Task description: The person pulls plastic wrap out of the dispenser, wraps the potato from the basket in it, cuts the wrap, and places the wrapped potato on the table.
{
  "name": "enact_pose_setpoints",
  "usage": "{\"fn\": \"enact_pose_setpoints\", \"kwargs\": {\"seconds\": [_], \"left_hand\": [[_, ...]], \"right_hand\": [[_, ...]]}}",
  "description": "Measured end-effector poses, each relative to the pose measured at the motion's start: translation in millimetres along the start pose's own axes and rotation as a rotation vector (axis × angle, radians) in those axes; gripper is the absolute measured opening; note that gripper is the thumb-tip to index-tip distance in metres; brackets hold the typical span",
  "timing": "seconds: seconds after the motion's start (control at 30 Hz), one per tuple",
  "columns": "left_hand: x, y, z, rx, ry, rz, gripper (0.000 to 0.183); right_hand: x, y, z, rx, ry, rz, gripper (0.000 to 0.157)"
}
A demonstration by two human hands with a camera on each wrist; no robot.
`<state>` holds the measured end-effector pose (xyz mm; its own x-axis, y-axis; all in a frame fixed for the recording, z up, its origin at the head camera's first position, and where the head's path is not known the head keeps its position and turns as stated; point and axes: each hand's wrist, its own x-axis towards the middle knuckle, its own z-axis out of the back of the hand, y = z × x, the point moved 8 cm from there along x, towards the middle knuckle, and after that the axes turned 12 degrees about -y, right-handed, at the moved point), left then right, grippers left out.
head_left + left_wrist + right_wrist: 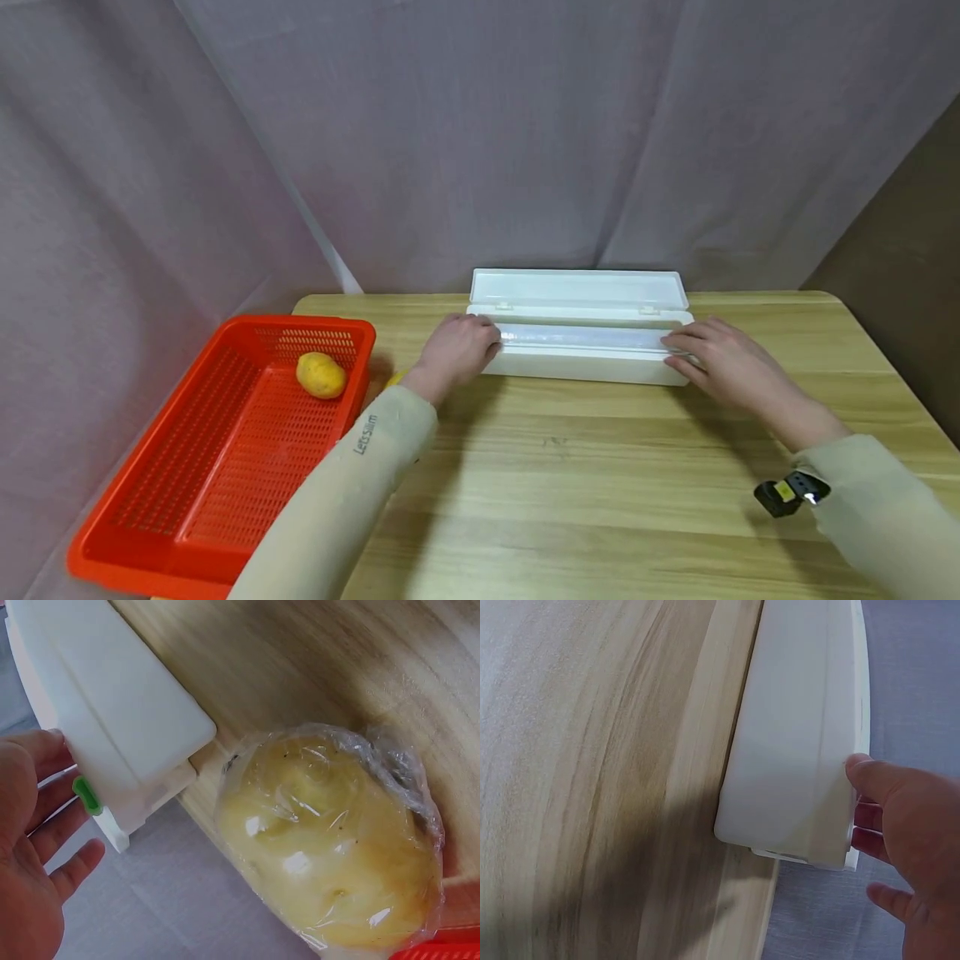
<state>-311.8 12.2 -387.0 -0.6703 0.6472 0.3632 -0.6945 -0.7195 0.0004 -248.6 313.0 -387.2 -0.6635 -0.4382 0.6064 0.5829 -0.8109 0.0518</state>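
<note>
A long white cling film dispenser (585, 367) lies along the far table edge, its lid (577, 287) raised. Inside shows a roll of cling film (585, 336). My left hand (459, 346) holds the dispenser's left end, thumb at the front wall's upper edge and fingers over the end beside a green slider tab (88, 796). At the other end my right hand (723, 362) has its thumb on the front edge, fingers reaching behind it. A potato wrapped in film (330, 840) lies below my left wrist, mostly hidden by the sleeve in the head view.
On the left stands a red perforated basket (360, 350) with one bare potato (321, 375) in it. A grey curtain (480, 142) hangs behind the wooden table (570, 492). Near my right cuff is a black strap device (787, 492).
</note>
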Motion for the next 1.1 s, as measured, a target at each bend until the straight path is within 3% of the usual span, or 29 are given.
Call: {"fn": "enact_pose_setpoints", "kwargs": {"seconds": [0.67, 0.83, 1.1], "left_hand": [[7.0, -0.6, -1.6, -0.006, 0.072, 0.017, 0.017], [13.2, 6.3, -2.1, -0.087, 0.082, 0.051, 0.020], [14.5, 19.9, -7.8, -0.231, 0.135, 0.172, 0.012]], "right_hand": [[4, -7, -1.1, 0.042, -0.004, -0.018, 0.013], [9, -12, -4.1, 0.052, 0.007, -0.023, 0.013], [12, -13, -6.0, 0.036, 0.033, -0.033, 0.015]]}}
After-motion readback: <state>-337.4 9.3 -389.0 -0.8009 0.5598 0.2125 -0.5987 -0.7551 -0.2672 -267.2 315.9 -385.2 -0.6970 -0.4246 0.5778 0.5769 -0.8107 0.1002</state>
